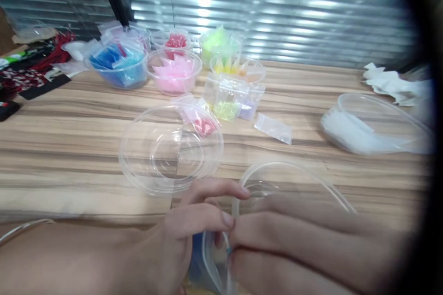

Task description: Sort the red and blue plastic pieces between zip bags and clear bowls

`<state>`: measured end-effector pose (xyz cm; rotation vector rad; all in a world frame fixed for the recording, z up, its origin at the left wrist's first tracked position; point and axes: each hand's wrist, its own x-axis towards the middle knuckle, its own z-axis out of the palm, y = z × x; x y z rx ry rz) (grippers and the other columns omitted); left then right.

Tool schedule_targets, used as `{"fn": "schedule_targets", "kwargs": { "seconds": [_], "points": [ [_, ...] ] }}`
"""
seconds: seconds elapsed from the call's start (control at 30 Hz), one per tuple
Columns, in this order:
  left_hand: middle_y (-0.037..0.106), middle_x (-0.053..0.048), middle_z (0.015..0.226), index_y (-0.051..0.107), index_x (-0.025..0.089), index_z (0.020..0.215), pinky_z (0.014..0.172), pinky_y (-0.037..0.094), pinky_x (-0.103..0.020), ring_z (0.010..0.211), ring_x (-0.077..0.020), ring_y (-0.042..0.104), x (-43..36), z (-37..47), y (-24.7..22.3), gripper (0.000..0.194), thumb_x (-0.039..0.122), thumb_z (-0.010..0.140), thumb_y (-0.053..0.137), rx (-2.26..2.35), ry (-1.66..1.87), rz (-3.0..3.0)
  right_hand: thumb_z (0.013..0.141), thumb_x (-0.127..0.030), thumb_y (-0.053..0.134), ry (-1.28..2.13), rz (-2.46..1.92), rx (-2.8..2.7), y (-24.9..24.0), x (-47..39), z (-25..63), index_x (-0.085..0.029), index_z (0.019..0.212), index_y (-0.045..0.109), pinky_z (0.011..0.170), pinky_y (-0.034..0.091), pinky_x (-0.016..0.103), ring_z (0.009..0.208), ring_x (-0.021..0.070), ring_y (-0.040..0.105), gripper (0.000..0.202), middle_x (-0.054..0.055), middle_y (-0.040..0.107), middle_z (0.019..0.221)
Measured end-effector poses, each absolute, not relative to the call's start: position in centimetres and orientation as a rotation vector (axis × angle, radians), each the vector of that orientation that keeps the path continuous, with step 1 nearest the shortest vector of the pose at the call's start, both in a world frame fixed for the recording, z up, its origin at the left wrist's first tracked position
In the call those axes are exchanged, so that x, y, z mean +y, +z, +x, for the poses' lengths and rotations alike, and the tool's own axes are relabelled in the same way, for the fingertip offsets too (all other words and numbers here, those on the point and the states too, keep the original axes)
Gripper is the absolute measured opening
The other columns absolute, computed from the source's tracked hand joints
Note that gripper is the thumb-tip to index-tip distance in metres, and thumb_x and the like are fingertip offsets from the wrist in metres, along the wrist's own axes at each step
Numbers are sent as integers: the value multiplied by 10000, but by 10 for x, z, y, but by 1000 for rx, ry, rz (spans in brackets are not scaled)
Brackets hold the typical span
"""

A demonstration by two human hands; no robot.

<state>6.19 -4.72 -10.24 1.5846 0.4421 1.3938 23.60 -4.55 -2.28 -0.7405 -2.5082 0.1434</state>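
At the bottom centre a clear plastic bag (212, 267) with blue in it hangs open-mouthed between my hands. My left hand (187, 226) has its fingers bent round the bag's upper edge, thumb side hidden. My right hand (284, 244), blurred, pinches the bag's right edge, where a tiny blue-green bit (229, 250) shows by the fingertips. Just behind my right hand stands a clear round bowl (290, 166). Another clear bowl (138, 156) sits behind my left hand, with a small bag of red pieces (204, 125) at its back rim.
Bowls with blue (121, 67), pink (175, 76), red (176, 44), green (218, 46) and yellow packets (228, 67) line the back. Small bags (226, 108) and a flat bag (273, 128) lie in front. At right are a bowl of clear bags (353, 131) and white paper (391, 83).
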Motion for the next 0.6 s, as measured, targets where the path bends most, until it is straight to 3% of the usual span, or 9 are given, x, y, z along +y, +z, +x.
{"fn": "schedule_targets", "kwargs": {
  "seconds": [0.07,0.13,0.23,0.33,0.47,0.6],
  "points": [
    [497,-74,1272,372,271,1341,923,550,-396,1227,-260,510,-38,51,-106,425,354,935,467,264,1188,1789,981,-134,288,16,-670,-2513,-30,-46,228,-215,867,646,838,521,174,869,113,619,385,1,693,872],
    [461,-93,1301,320,259,1370,961,529,-435,1246,-292,482,-33,45,-109,505,376,913,501,199,1122,1880,987,-130,264,95,-654,-2574,-35,-45,224,-201,852,635,866,510,205,846,125,608,401,4,685,855],
    [511,-76,1144,390,231,1322,1006,484,-447,1189,-289,522,-38,52,-112,430,368,923,472,322,1356,1812,965,-126,336,119,-613,-2695,-35,-44,224,-178,873,627,839,509,266,811,153,586,309,11,673,857],
    [525,-76,1160,447,245,1242,956,513,-386,1138,-265,544,-47,64,-114,454,432,853,586,518,1510,1595,927,-142,435,-7,-608,-2782,-32,-41,225,-164,911,637,754,504,300,787,173,558,204,20,658,857],
    [559,-78,1205,439,294,1250,937,522,-393,1107,-240,570,-46,65,-116,388,458,903,488,398,1454,1579,917,-189,487,83,-552,-2847,-25,-35,223,-161,876,642,684,484,264,741,147,517,162,6,632,858],
    [582,-69,1170,453,300,1238,913,546,-330,1083,-223,600,-40,64,-120,433,394,846,610,382,1552,1570,912,-206,489,289,-464,-2888,-17,-25,222,-155,934,638,808,480,224,806,137,530,159,-1,655,891]
  ]
}}
